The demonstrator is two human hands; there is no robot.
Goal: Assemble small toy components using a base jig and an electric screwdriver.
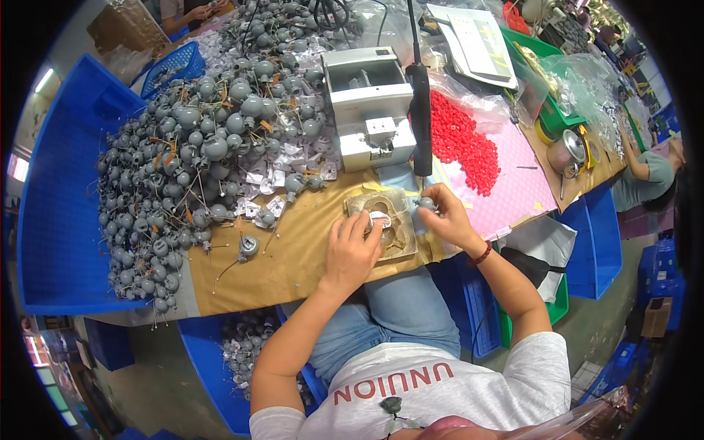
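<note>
Busy worktop (pixel 242 286), grey parts (pixel 198 139) heaped upper left; mid-frame, a block fixture (pixel 400 233) cradles a white piece (pixel 380 218), probably to keep it steady. Its long axis looks roughly left-right, can't tell which end's front. Left hand (pixel 350 248) touches it, grip unclear, while the right hand's (pixel 449 218) fingers pinch a grey ball part (pixel 424 203).

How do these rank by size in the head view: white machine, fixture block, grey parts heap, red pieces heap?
1. Grey parts heap
2. White machine
3. Fixture block and red pieces heap look alike; left hand partly covers the block
</note>
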